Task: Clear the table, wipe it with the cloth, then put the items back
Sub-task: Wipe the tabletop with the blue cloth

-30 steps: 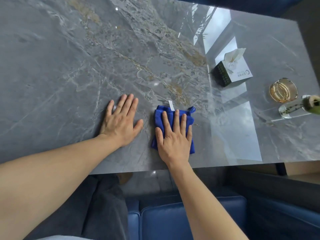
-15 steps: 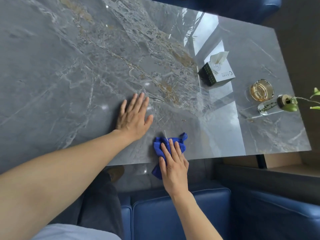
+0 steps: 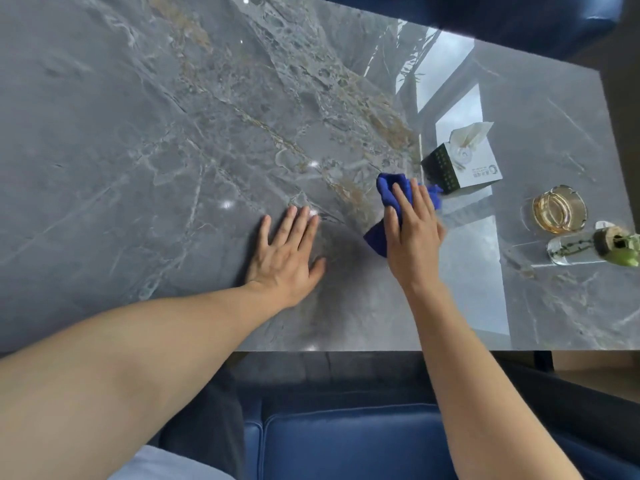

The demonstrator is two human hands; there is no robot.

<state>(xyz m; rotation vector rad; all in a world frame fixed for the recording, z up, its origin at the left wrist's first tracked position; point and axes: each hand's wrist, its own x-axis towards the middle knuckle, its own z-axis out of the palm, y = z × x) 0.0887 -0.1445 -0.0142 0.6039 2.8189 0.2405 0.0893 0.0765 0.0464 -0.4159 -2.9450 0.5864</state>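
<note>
Cloth (image 3: pixel 389 192), blue and bunched, lies on the desk (image 3: pixel 138 133) under the right hand (image 3: pixel 414 233), grip flat, fingers straight and pressing, just beside the tissue box (image 3: pixel 464 168). Left hand (image 3: pixel 285 252) lies spread, holding nothing. Risk: a stroke further right could shove the tissue box toward the glass dish (image 3: pixel 557 209), since that end isn't cleared

On the table (image 3: pixel 173 133), the left hand (image 3: pixel 287 258) lies flat near the front edge. Just to its right, the right hand (image 3: pixel 414 233) rests on the cloth (image 3: pixel 389 188), which sticks out beyond the fingertips and to that hand's left. The tissue box (image 3: pixel 464 164) stands close behind and right of the cloth, the glass dish (image 3: pixel 558 209) sits farther right with the vase (image 3: pixel 575 249) just before it, and the seat (image 3: pixel 346 441) lies below the table's front edge.
</note>
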